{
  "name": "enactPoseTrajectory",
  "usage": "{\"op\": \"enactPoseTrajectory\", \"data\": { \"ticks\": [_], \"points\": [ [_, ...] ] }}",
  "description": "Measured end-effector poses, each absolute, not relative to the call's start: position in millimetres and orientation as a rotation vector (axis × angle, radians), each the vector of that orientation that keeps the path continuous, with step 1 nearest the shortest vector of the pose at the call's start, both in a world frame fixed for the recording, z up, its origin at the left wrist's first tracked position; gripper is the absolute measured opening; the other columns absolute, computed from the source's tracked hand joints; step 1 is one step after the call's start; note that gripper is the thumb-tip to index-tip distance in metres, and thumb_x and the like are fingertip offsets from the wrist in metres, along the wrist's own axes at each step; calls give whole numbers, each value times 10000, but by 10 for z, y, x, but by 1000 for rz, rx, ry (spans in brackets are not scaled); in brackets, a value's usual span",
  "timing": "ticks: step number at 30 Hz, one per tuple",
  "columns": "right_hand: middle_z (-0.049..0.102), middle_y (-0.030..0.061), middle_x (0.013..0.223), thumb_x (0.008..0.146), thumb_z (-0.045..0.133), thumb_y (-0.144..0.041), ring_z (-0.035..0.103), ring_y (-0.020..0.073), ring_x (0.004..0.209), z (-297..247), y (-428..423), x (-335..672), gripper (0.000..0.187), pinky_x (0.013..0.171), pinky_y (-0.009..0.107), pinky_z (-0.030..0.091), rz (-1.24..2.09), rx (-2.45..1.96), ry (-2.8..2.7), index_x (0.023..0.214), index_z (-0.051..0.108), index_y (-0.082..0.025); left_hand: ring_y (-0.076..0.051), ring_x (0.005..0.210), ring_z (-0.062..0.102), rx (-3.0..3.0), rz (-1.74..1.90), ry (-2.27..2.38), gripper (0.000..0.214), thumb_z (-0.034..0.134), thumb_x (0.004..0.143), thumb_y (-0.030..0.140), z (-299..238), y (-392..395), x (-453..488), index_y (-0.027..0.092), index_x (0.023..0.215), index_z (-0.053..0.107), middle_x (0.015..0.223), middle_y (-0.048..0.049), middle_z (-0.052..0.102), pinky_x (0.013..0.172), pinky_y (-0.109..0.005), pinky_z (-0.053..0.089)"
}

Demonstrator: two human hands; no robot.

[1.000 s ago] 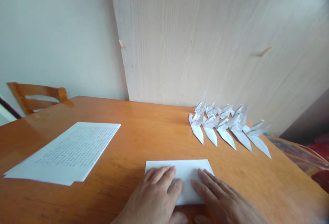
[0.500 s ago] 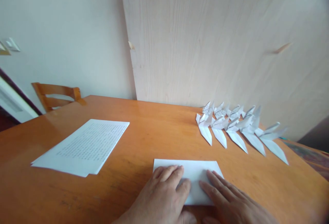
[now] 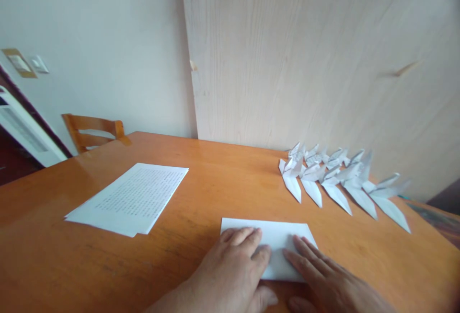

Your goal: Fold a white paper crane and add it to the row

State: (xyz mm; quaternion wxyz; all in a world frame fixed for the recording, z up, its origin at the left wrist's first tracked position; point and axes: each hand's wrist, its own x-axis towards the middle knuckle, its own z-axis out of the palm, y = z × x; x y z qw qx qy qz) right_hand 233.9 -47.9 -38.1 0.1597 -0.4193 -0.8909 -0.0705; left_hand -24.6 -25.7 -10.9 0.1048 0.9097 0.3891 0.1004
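A folded sheet of white paper lies flat near the front of the table. My left hand rests on its left part, fingers laid on the surface and pointing away from me. On its right part lies my right hand, with fingers stretched out flat. Both thumbs are near the paper's front edge. Neither hand grips the paper; they press on it from above. The paper's left and right portions are partly hidden under the hands.
Several folded paper cranes stand in two rows at the back right. A stack of printed sheets lies at the left on the wooden table. Behind it are a chair and a wooden panel against the wall.
The view has shifted slightly, so everything appears a little further right. Both hands stay on the paper in nearly the same places.
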Motion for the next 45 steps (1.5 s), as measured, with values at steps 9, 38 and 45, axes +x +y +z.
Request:
{"op": "enactPoseTrajectory", "data": {
  "ticks": [9, 38, 45],
  "points": [
    [573, 155, 1386, 850, 604, -394, 614, 305, 1197, -128, -619, 2195, 563, 954, 436, 544, 22, -1473, -2547, 1374, 568, -189, -266, 1364, 420, 2645, 336, 1117, 499, 549, 911, 512, 80, -297, -322, 252, 1336, 573, 1462, -82, 496, 1113, -431, 361],
    [118, 162, 1601, 818, 469, -765, 111, 362, 1478, -199, -710, 2182, 1007, 1201, 519, 181, 380, -1535, -2576, 1553, 217, -124, -231, 1341, 437, 2576, 302, 1098, 442, 481, 932, 385, -149, -83, -350, 270, 1349, 572, 1466, -46, 484, 1141, -374, 308],
    [72, 191, 1594, 830, 391, -793, 62, 337, 1480, -189, -745, 2152, 1028, 1208, 500, 149, 337, -1561, -2596, 1546, 220, -76, -249, 1416, 325, 2624, 211, 1163, 506, 351, 981, 401, -205, -152, -346, 317, 1478, 393, 1549, -34, 363, 1167, -436, 256]
  ]
}}
